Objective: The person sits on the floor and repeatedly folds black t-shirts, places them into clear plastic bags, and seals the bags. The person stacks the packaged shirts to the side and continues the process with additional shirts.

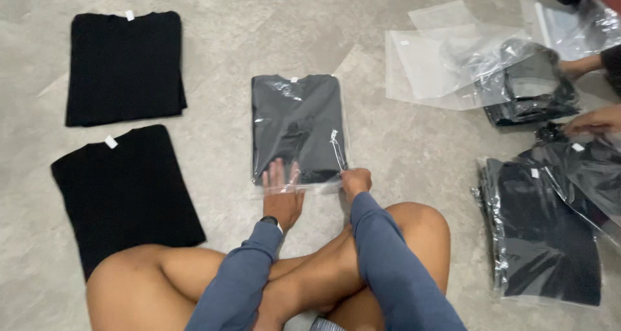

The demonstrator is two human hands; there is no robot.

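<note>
Sitting cross-legged on a grey stone-look floor (246,40), a person is working at a bagged black T-shirt (296,127) lying at frame centre, sealed in a clear plastic bag with its open end toward the knees. Two unbagged folded black T-shirts are lying at left: one at upper left (124,67), one at lower left (126,195). A stack of bagged shirts (543,234) is sitting at lower right, empty clear bags (440,59) at upper right, where another person's hands (598,119) are handling a bag. The left hand (281,198) is pressing flat on the bag's bottom edge, fingers together and extended. The right hand (356,179) is pinching the bag's lower right corner, fingers curled shut on the plastic.
</note>
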